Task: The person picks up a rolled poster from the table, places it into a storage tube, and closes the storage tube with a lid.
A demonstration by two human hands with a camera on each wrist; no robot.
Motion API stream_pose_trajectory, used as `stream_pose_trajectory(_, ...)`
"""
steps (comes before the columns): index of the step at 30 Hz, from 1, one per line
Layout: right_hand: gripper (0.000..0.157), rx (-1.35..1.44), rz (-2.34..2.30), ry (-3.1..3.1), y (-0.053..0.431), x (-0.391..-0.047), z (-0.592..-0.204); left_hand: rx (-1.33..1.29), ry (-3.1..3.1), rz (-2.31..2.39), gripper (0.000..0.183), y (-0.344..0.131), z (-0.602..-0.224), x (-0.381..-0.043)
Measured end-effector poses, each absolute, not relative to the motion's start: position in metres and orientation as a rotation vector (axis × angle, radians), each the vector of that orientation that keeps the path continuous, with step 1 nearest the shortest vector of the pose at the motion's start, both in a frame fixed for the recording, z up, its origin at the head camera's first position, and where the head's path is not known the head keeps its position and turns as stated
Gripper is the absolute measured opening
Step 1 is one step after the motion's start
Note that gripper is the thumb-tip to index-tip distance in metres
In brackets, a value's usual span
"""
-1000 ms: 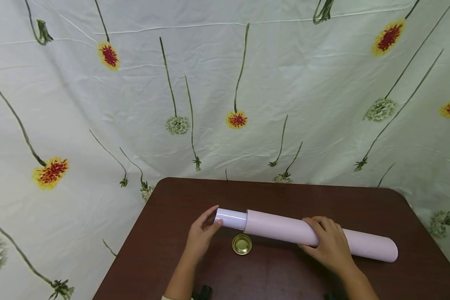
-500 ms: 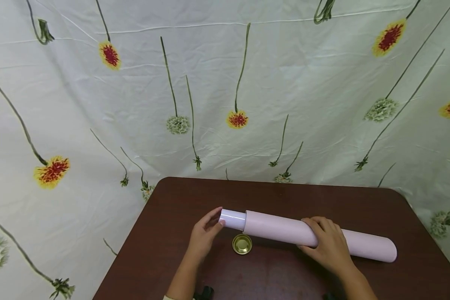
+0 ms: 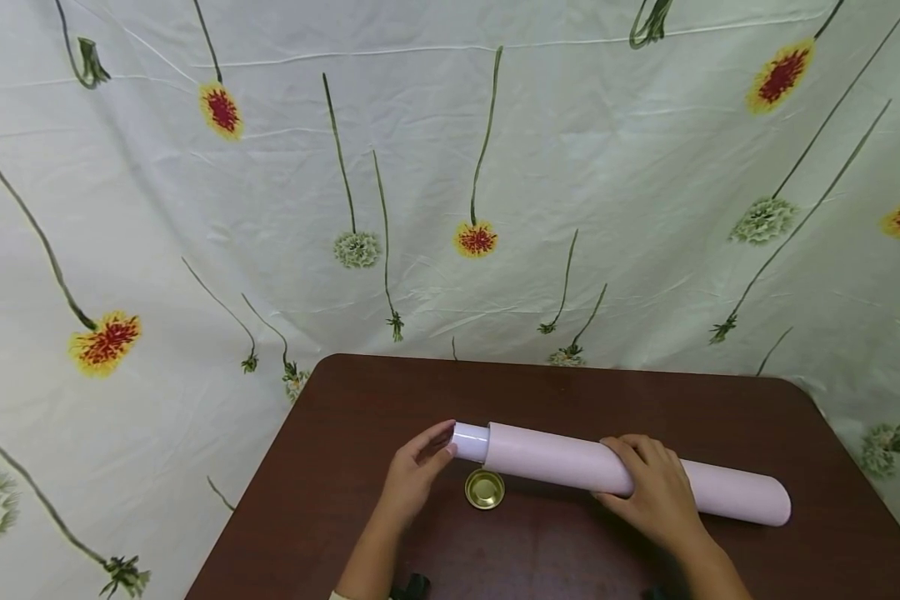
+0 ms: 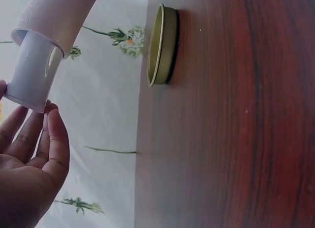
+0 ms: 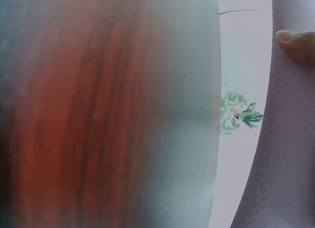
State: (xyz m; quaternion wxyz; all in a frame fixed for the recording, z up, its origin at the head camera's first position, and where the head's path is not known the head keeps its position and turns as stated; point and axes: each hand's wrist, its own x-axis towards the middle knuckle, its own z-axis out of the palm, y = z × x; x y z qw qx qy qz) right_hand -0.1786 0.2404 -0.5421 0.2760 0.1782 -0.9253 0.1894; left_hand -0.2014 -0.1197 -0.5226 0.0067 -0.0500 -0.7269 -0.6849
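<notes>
A long pale pink tube [image 3: 555, 457] lies slantwise above the table. From its left mouth sticks a short length of a glossy white paper roll [image 3: 469, 442]. My left hand [image 3: 408, 479] holds the roll's outer end, thumb and fingertips at opposite sides of its rim. In the left wrist view the white roll [image 4: 35, 70] sits inside the tube's pink wall [image 4: 56, 16]. My right hand [image 3: 656, 487] grips the tube around its middle; in the right wrist view only one digit shows on the pink surface [image 5: 290, 134].
A shallow round gold metal cap [image 3: 484, 489] rests on the dark brown wooden table [image 3: 540, 550], just below the tube's mouth. Behind the table hangs a white cloth [image 3: 420, 167] printed with flowers. A small black object [image 3: 417, 586] shows beside the left forearm.
My left hand has moved rightward with the white paper roll, and less of the roll sticks out of the tube. The right hand and tube have shifted only slightly left.
</notes>
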Motion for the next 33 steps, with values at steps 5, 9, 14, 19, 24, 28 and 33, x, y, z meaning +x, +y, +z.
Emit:
stream_pose_trajectory(5, 0.079, 0.482, 0.511, -2.488, 0.240, -0.178, -0.542, -0.176, -2.293, -2.129, 0.040, -0.118, -0.524, -0.201)
stream_pose_trajectory(9, 0.079, 0.492, 0.514, -2.473, 0.238, -0.178, -0.541, -0.165, -2.305, -2.116, 0.038, -0.116, -0.524, -0.199)
stream_pose_trajectory(14, 0.078, 0.496, 0.516, -2.469, 0.236, -0.177, -0.540, -0.149, -2.320, -2.099, 0.036, -0.115, -0.525, -0.199)
stream_pose_trajectory(19, 0.079, 0.500, 0.509, -2.465, 0.235, -0.177, -0.541, -0.160, -2.331, -2.097, 0.036, -0.113, -0.526, -0.198)
stream_pose_trajectory(24, 0.079, 0.506, 0.504, -2.461, 0.233, -0.177, -0.542, -0.172, -2.365, -2.087, 0.037, -0.111, -0.528, -0.198)
stream_pose_trajectory(28, 0.079, 0.502, 0.507, -2.466, 0.232, -0.176, -0.542, -0.179, -2.389, -2.080, 0.037, -0.111, -0.529, -0.198)
stream_pose_trajectory(33, 0.078, 0.494, 0.503, -2.476, 0.230, -0.176, -0.542, -0.201, -2.395, -2.069, 0.038, -0.110, -0.531, -0.199)
